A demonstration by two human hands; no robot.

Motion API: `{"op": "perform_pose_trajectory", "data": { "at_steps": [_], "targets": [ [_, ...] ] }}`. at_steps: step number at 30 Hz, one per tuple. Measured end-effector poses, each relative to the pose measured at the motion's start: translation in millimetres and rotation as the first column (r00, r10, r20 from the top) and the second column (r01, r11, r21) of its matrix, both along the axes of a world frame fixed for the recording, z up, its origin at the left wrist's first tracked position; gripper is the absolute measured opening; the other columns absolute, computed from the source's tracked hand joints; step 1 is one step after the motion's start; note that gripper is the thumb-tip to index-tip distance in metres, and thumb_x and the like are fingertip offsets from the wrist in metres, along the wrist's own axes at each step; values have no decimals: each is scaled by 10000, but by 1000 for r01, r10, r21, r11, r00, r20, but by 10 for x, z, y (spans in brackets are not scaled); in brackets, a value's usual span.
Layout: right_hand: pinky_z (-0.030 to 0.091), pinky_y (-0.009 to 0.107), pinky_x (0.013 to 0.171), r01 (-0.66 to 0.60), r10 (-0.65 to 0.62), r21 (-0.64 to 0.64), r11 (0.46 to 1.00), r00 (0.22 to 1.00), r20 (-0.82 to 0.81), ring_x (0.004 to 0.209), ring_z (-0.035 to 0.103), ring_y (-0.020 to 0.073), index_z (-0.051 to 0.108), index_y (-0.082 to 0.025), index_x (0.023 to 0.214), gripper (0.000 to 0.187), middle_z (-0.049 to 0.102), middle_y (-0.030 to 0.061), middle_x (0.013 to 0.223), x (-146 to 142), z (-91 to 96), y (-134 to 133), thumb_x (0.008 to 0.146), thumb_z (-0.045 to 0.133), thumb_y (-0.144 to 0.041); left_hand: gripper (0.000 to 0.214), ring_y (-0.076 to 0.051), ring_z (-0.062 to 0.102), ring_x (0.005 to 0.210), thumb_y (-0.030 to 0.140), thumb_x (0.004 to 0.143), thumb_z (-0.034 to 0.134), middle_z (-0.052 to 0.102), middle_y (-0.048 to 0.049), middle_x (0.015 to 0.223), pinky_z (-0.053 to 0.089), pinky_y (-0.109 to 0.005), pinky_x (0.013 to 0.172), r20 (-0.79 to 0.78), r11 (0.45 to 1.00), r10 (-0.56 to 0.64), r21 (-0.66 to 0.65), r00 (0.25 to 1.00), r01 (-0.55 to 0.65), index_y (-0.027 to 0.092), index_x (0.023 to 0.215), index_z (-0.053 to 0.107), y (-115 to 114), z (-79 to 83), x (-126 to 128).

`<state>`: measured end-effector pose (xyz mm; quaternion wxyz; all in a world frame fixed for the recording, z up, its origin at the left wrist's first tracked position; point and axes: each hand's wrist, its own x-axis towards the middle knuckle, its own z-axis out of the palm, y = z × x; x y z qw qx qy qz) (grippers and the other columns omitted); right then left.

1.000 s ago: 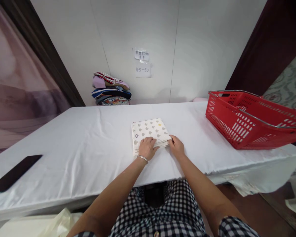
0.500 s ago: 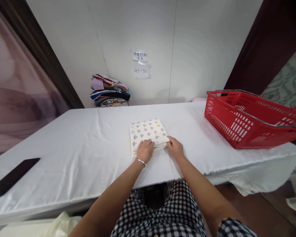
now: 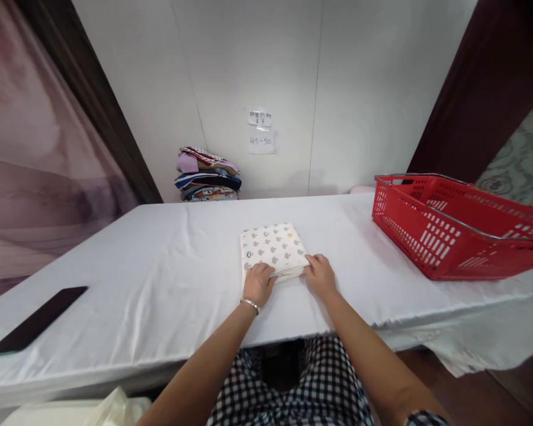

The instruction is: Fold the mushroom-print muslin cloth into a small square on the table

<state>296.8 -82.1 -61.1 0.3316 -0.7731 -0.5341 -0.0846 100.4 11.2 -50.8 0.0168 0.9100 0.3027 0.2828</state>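
A white folded cloth (image 3: pixel 273 244) with a grey printed pattern and a small yellow mark lies flat in several layers in front of me. My left hand (image 3: pixel 258 284), with a silver bracelet on its wrist, grips the near edge toward the left corner, fingertips on top. The thumb side is partly hidden against the layers. At the near right corner, my right hand (image 3: pixel 320 274) pinches the cloth's edge between thumb and fingers.
A red plastic basket (image 3: pixel 444 236) with metal handles stands on the right of the white-covered table (image 3: pixel 182 307). Stacked folded fabrics (image 3: pixel 209 177) sit at the back wall, left of a paper sign (image 3: pixel 262 142). A flat black object (image 3: pixel 38 319) lies at the left.
The view has shifted, so everything sits a little lower in the picture. My left hand has slid slightly toward the cloth's near left corner. My right hand keeps its hold on the right corner.
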Motion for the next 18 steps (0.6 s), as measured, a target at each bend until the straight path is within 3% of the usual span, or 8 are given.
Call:
{"op": "perform_pose_trajectory", "data": {
  "at_steps": [2, 4, 6, 14, 18],
  "targets": [
    [342, 359, 958, -131, 124, 44, 990, 983, 135, 1165, 427, 232, 526, -166, 1230, 438, 508, 104, 1244, -50, 37, -6, 806, 418, -183, 135, -213, 497, 876, 219, 813, 541, 595, -59, 917, 395, -352, 751, -23, 1000, 6, 5, 1000, -6, 186, 923, 612, -22, 7, 1],
    [267, 399, 1021, -291, 287, -15, 957, 933, 217, 1246, 354, 237, 469, -158, 1282, 475, 458, 101, 1325, -102, 56, -6, 810, 423, -183, 131, -215, 495, 881, 208, 808, 546, 594, -59, 923, 391, -355, 748, -47, 1000, 3, 19, 999, -2, 185, 918, 612, -40, 25, 16],
    [239, 431, 1032, -369, 382, -97, 924, 898, 218, 1258, 353, 235, 454, -177, 1291, 458, 479, 87, 1319, -133, 49, -3, 836, 426, -216, 123, -215, 494, 880, 208, 808, 548, 591, -59, 919, 390, -357, 746, -62, 999, -1, 33, 998, 3, 187, 911, 613, -52, 45, 25],
    [259, 443, 1017, -379, 393, -103, 920, 894, 215, 1240, 401, 219, 507, -207, 1228, 359, 526, 70, 1282, -41, -59, -64, 896, 372, -227, 82, -200, 501, 866, 184, 802, 561, 587, -48, 897, 397, -344, 736, -62, 998, 56, 19, 997, -55, 203, 868, 606, -59, 60, -227],
    [245, 452, 1026, -363, 370, -74, 929, 903, 217, 1188, 452, 212, 570, -211, 1129, 318, 586, 57, 1199, -112, 23, -66, 908, 342, -212, 100, -188, 503, 861, 169, 816, 536, 591, -42, 897, 396, -323, 725, -54, 996, 89, 7, 995, -89, 202, 879, 606, -66, 40, -414]
  ]
}}
